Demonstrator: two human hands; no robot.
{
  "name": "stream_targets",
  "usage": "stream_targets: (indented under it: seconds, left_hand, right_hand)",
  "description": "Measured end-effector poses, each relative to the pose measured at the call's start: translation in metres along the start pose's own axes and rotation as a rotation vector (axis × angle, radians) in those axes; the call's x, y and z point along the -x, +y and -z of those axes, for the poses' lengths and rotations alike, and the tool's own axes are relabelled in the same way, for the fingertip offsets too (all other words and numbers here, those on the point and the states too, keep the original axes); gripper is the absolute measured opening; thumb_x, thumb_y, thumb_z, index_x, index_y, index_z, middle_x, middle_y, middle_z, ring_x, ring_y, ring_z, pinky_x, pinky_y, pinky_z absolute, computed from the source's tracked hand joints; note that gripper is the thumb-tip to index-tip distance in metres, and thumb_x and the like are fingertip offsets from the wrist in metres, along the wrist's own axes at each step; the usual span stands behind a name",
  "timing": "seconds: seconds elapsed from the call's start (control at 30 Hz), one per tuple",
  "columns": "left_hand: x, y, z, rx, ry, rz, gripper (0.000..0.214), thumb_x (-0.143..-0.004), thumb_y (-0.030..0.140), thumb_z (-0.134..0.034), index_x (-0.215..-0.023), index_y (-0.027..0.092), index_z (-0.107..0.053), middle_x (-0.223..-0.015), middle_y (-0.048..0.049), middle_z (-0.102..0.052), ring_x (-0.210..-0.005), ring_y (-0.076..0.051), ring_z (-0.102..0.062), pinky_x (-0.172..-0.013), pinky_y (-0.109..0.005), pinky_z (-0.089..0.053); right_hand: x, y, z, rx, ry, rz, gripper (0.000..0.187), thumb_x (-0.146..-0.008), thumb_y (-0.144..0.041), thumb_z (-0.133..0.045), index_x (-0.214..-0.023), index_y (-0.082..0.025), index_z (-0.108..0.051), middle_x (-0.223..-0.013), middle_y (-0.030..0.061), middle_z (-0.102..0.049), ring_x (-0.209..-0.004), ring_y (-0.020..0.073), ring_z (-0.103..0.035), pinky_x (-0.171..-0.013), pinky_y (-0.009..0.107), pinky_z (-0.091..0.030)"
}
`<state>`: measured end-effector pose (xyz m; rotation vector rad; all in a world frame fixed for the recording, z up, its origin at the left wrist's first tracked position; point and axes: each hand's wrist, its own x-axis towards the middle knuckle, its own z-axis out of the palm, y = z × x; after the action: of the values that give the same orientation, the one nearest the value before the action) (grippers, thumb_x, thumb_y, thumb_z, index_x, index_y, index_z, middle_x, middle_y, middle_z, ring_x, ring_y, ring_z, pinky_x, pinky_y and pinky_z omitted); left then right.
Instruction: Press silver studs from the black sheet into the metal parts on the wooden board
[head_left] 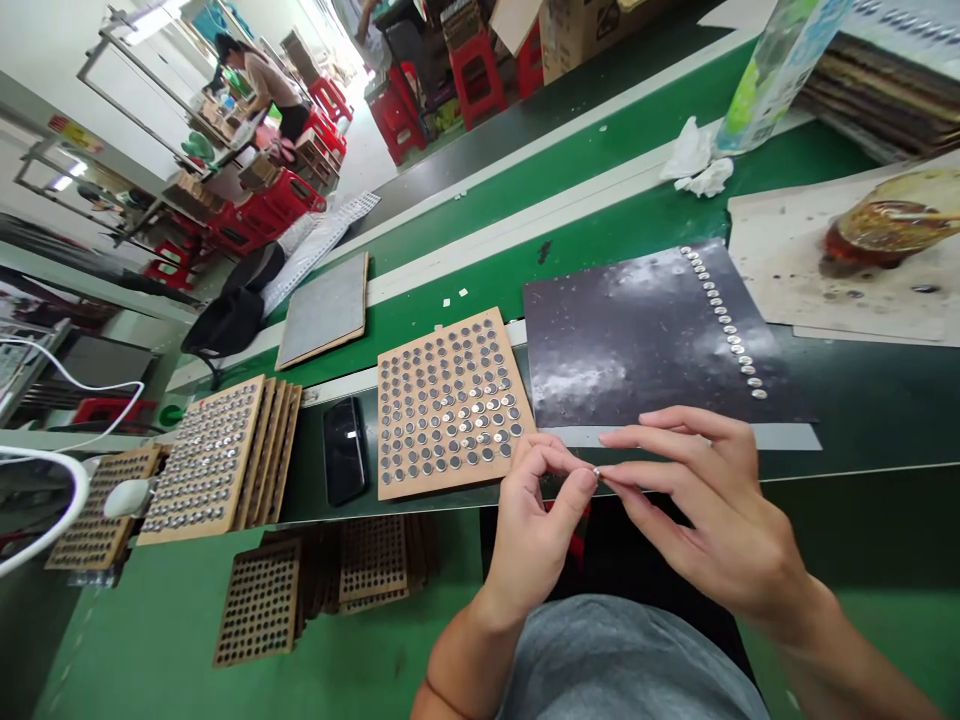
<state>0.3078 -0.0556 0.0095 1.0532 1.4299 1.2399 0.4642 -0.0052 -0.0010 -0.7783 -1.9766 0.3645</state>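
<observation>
My left hand [531, 530] and right hand [709, 510] pinch a tiny silver disc [596, 471] between closed fingertips, near a perforated wooden tray [442, 472].

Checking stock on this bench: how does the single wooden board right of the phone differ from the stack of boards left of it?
The single wooden board lies alone, while the stack of boards is several deep. The single board shows mostly dark discs with some shiny ones; the stack's top board shows mostly silver discs. Both hold rows of round discs.
</observation>
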Motion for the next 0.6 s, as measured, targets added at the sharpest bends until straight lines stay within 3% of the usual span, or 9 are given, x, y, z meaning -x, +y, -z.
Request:
stream_targets:
  seconds: [0.13,0.23,0.33,0.4,0.5,0.6]
  left_hand:
    - [0.0,0.005,-0.002,-0.039,0.054,-0.077,0.026,-0.095,0.041,-0.062,-0.08,0.02,-0.059,-0.09,-0.003,-0.051,-0.09,-0.018,-0.051,-0.087,-0.031,-0.041]
    - [0.001,0.005,-0.004,-0.022,0.099,-0.107,0.027,-0.097,0.041,-0.059,-0.08,0.021,-0.056,-0.088,-0.0024,-0.049,-0.088,-0.017,-0.05,-0.084,-0.031,-0.041]
    - [0.002,0.004,-0.006,-0.04,0.151,-0.128,0.027,-0.098,0.041,-0.057,-0.08,0.021,-0.056,-0.088,-0.0024,-0.049,-0.087,-0.017,-0.051,-0.084,-0.031,-0.042]
    - [0.002,0.003,-0.008,-0.057,0.182,-0.143,0.028,-0.098,0.041,-0.057,-0.079,0.02,-0.056,-0.088,-0.0026,-0.049,-0.087,-0.018,-0.051,-0.084,-0.031,-0.042]
    - [0.004,0.002,-0.013,-0.071,0.222,-0.162,0.029,-0.097,0.042,-0.059,-0.078,0.021,-0.056,-0.087,-0.003,-0.05,-0.088,-0.018,-0.051,-0.085,-0.032,-0.043]
    - [0.006,0.001,-0.016,-0.089,0.257,-0.16,0.029,-0.096,0.043,-0.06,-0.078,0.021,-0.057,-0.088,-0.0035,-0.051,-0.09,-0.019,-0.051,-0.086,-0.033,-0.043]
  right_hand:
    - [0.003,-0.008,-0.005,-0.017,0.03,0.0,0.031,-0.088,-0.004,-0.065,-0.111,-0.024,-0.063,-0.106,0.0059,-0.071,-0.106,0.0238,-0.059,-0.092,0.041,-0.052]
    - [0.009,-0.016,-0.013,-0.238,0.023,-0.196,0.031,-0.09,-0.007,-0.059,-0.116,-0.024,-0.059,-0.11,0.0067,-0.066,-0.105,0.0209,-0.062,-0.09,0.036,-0.056]
    - [0.013,-0.023,-0.021,-0.477,0.04,-0.402,0.029,-0.093,-0.015,-0.059,-0.12,-0.026,-0.057,-0.114,0.0063,-0.061,-0.091,0.0156,-0.064,-0.079,0.029,-0.06]
    - [0.012,-0.027,-0.025,-0.554,0.077,-0.461,0.023,-0.093,-0.018,-0.063,-0.114,-0.026,-0.06,-0.11,0.0046,-0.061,-0.081,0.0123,-0.063,-0.073,0.025,-0.06]
    - [0.009,-0.031,-0.026,-0.537,0.141,-0.513,0.008,-0.092,-0.017,-0.065,-0.097,-0.024,-0.065,-0.098,0.0029,-0.065,-0.083,0.0133,-0.066,-0.067,0.021,-0.058]
    - [0.006,-0.034,-0.026,-0.549,0.184,-0.59,0.006,-0.094,-0.02,-0.064,-0.089,-0.023,-0.067,-0.091,0.0031,-0.069,-0.083,0.0152,-0.069,-0.067,0.022,-0.06]
